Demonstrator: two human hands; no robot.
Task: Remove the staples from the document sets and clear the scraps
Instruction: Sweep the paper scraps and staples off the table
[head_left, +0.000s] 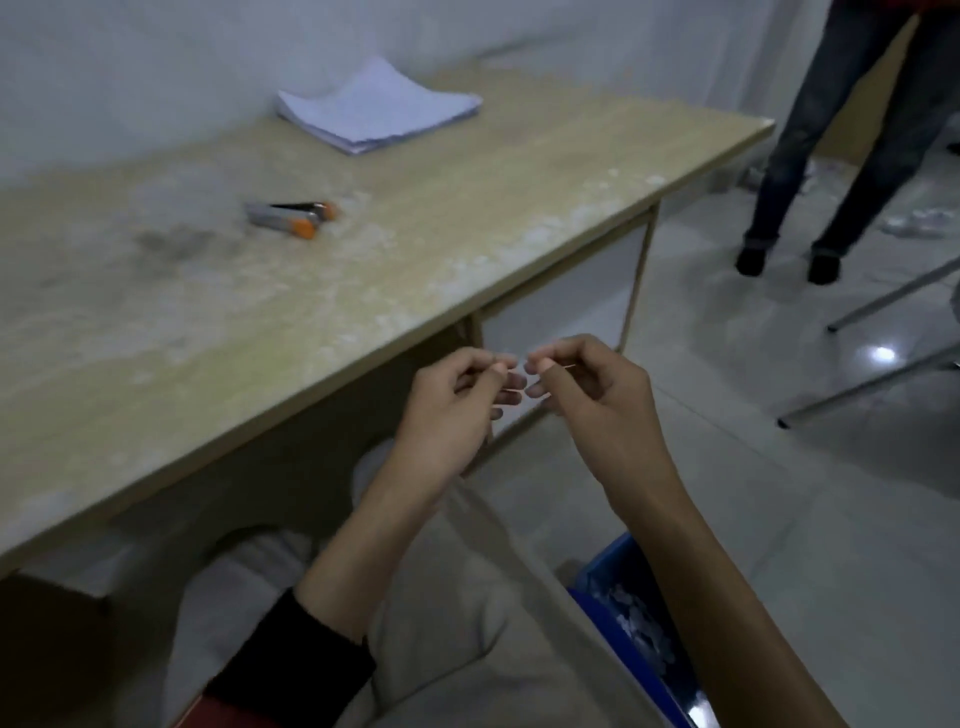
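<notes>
My left hand (462, 395) and my right hand (582, 384) are held together in front of the desk edge, fingertips pinched and almost touching. A thin staple (563, 368) shows at my right thumb; something tiny sits between the fingertips of both hands. A stack of white document sets (376, 106) lies at the back of the wooden desk (363, 249). A grey and orange staple remover (291, 214) rests on the desk's middle, away from both hands.
A blue bin (631, 629) with white paper scraps stands on the floor by my right forearm. Another person's legs (831, 145) stand at the upper right, with paper litter on the tiles. Metal chair legs (878, 379) cross the right side.
</notes>
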